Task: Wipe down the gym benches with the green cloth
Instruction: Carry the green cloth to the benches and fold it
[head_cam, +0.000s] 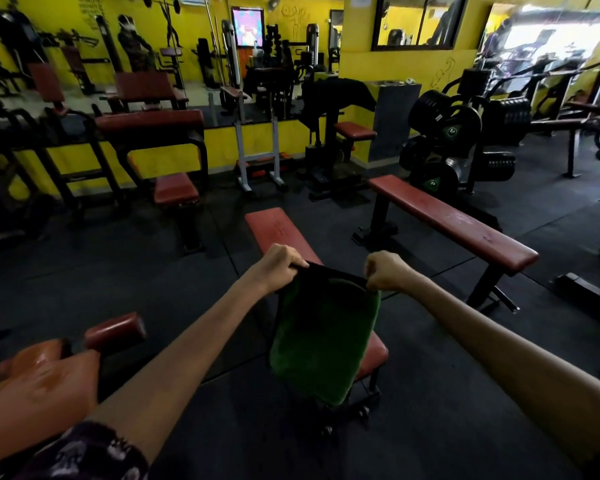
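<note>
**Cloth Held Spread Above Bench**

Head view: left hand [283, 263] and right hand [385, 271] each pinch a top corner of the green cloth [321, 341]; it hangs open over the near flat bench [274, 226], probably to spread it before wiping; a second bench [451, 220] stands to the right; no writing is legible.

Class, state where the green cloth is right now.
Centre of the head view: the green cloth hangs between left hand and right hand, over the nearest red bench.
</note>
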The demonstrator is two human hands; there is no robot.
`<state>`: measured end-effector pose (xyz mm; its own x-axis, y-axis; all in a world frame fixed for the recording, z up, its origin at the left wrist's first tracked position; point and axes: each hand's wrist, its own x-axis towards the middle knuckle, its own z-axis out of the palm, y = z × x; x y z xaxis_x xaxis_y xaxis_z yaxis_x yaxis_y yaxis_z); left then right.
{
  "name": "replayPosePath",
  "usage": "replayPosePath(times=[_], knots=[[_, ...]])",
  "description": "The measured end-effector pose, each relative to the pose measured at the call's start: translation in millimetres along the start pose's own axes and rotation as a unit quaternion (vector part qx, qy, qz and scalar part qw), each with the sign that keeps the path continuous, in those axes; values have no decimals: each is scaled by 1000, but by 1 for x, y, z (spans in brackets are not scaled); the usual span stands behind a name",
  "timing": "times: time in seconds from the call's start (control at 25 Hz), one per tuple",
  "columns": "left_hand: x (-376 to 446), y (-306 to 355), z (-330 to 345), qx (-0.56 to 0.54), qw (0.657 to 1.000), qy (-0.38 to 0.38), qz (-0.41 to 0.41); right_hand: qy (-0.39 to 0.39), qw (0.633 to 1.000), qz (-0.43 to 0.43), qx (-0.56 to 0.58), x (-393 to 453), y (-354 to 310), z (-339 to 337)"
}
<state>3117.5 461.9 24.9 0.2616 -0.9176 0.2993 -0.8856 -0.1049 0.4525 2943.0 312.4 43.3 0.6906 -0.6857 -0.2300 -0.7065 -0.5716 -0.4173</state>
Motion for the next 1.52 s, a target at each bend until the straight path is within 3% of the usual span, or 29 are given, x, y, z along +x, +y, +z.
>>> replayPosePath(times=[0.08, 0.16, 0.36, 0.48, 0.56, 0.64, 0.76, 0.84, 1.0, 1.08, 1.2, 1.28, 1.4, 1.52], knots=[[-5, -11, -7, 3, 1000, 11, -15, -45, 988, -47, 142, -2, -3, -12], [-11, -18, -13, -4, 1000, 23, -6, -57, 978, -119, 165, -2, -2, -23], [-5, -18, -23, -32, 995, 97, 4, 12, 954, -295, 46, -4, -2, -39], [1, -16, -33, -57, 991, 117, -26, 0, 939, -293, -178, -10, 4, -50], [3, -18, -40, -94, 987, 111, -67, -7, 927, -280, -248, -15, 12, -52], [6, -18, -46, -124, 984, 91, -92, 3, 939, -305, -159, -17, 18, -48], [10, -14, -49, -142, 984, 52, -93, 118, 925, -358, -37, -6, 20, -42], [9, -14, -53, -183, 978, 16, -97, 160, 923, -348, 36, -5, 19, -40], [-2, -27, -63, -297, 944, -34, -142, 129, 897, -287, 311, -18, 15, -34], [-4, -29, -66, -264, 950, -64, -151, 114, 878, -234, 402, -22, 6, -32], [7, -5, -66, -164, 968, -128, -142, 101, 867, -175, 455, -26, -15, -21], [17, 25, -58, -207, 966, -131, -87, 119, 866, -158, 460, -26, -27, -15], [22, 52, -33, -228, 970, -86, -17, 133, 850, -158, 484, -26, -32, -13], [25, 56, -16, -248, 968, -38, -7, 136, 856, -162, 472, -30, -24, -20]])
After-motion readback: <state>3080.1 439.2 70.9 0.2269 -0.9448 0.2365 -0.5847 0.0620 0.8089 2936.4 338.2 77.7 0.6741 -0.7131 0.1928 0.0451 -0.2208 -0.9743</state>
